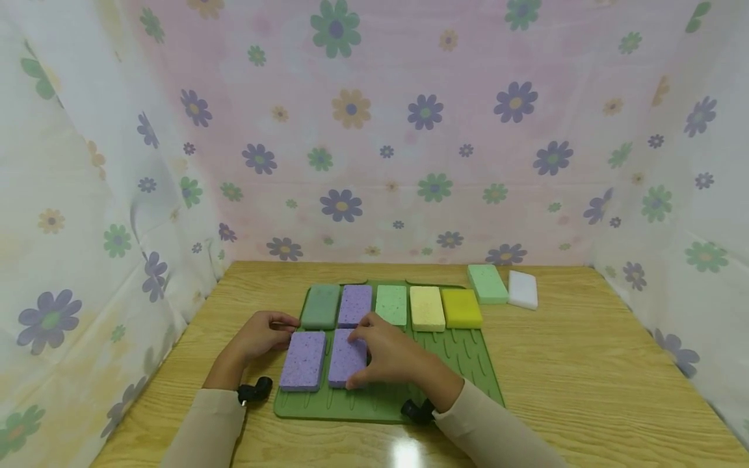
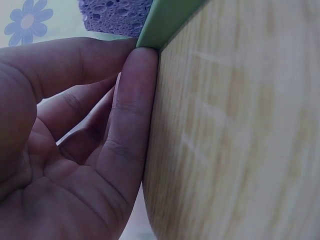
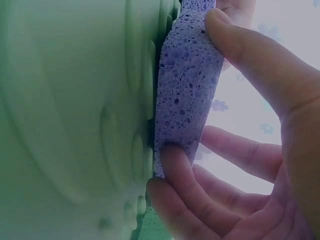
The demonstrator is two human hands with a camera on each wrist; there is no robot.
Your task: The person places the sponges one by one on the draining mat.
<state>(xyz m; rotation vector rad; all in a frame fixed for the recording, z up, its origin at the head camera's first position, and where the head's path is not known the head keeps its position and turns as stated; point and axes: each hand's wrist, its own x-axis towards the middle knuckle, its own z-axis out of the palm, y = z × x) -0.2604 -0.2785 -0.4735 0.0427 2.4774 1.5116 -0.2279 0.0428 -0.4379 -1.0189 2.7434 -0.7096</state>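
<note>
A purple sponge (image 1: 346,359) lies in the front row of a green ridged mat (image 1: 456,370). My right hand (image 1: 389,354) grips it by its ends, with the thumb on the near end and the fingers at the far end. In the right wrist view the sponge (image 3: 185,95) lies flat against or just above the ridges. My left hand (image 1: 263,338) is at the mat's left edge, beside another purple sponge (image 1: 303,361). Seen from the left wrist, its thumb and a finger pinch the mat's green rim (image 2: 167,22).
Along the mat's back lie a grey-green sponge (image 1: 320,305), a third purple sponge (image 1: 355,305), a light green one (image 1: 391,304), a cream one (image 1: 427,309) and a yellow one (image 1: 462,309). Beyond the right corner sit another light green sponge (image 1: 487,284) and a white one (image 1: 523,289).
</note>
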